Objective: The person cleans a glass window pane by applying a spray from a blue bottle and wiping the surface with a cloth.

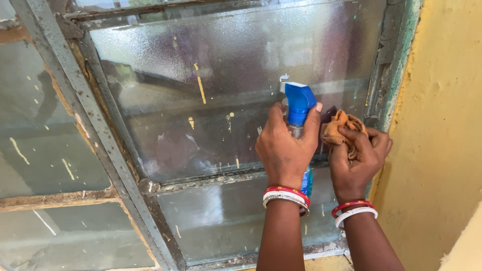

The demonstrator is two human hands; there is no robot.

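My left hand (285,148) grips a spray bottle (298,105) with a blue trigger head, nozzle toward the frosted window pane (216,75). The bottle's lower part with blue liquid shows below my wrist. My right hand (357,156) holds a crumpled orange-brown cloth (339,126) against the pane's lower right corner, next to the bottle. Both wrists wear red and white bangles.
The window has a worn grey metal frame (95,125) with several panes speckled with yellow paint. A lower pane (226,216) sits under the crossbar. A yellow plastered wall (442,125) borders the window on the right.
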